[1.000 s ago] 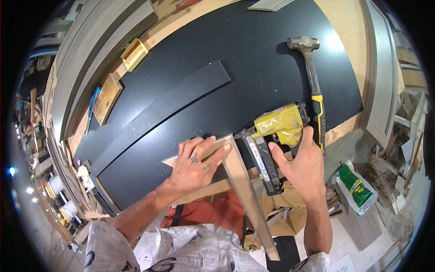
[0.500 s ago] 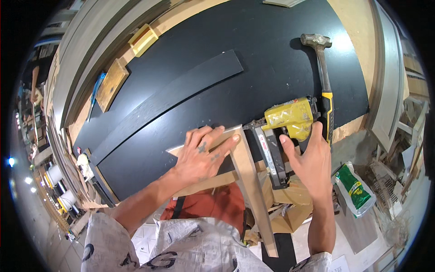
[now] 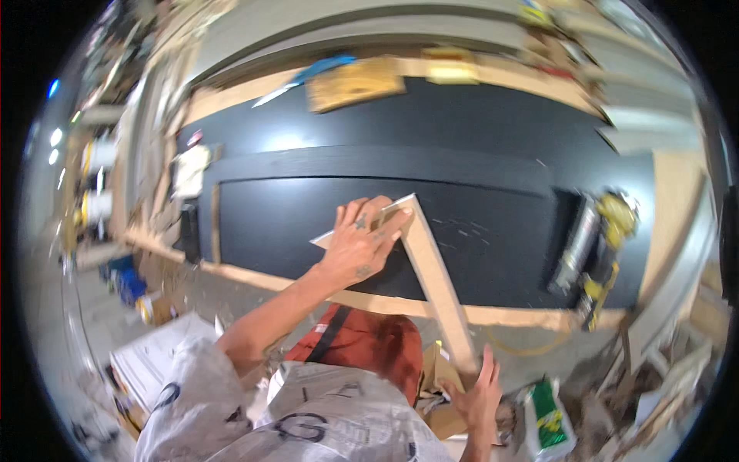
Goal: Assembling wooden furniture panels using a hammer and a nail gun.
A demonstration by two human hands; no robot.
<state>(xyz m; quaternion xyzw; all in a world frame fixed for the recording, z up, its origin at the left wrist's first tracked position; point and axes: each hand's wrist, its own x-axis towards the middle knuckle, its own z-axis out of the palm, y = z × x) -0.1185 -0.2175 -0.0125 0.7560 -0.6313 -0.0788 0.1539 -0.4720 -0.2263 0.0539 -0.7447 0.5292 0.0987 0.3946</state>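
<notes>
Two wooden strips [image 3: 433,269] meet at a mitred corner above the near part of a black panel [image 3: 308,223]. My left hand [image 3: 358,248] is closed over this corner, with a fingertip pressing on the joint. The longer strip slants toward me past the table's near edge. At its lower end is my right hand [image 3: 477,396], open, thumb and fingers apart on either side of the strip; contact is unclear. A yellow nail gun [image 3: 618,219] lies at the panel's right end. Beside it is a blurred yellow-and-black hammer handle [image 3: 594,296].
A long dark board [image 3: 369,160] lies across the panel. Along the far edge are a wooden block [image 3: 356,85], a blue-handled tool [image 3: 323,68] and a yellowish block [image 3: 451,66]. A green-and-white bag [image 3: 550,420] sits below, among scraps at the right.
My right hand has left the nail gun and moved to the strip's lower end. The view has swung round and blurred. My left hand still holds the corner.
</notes>
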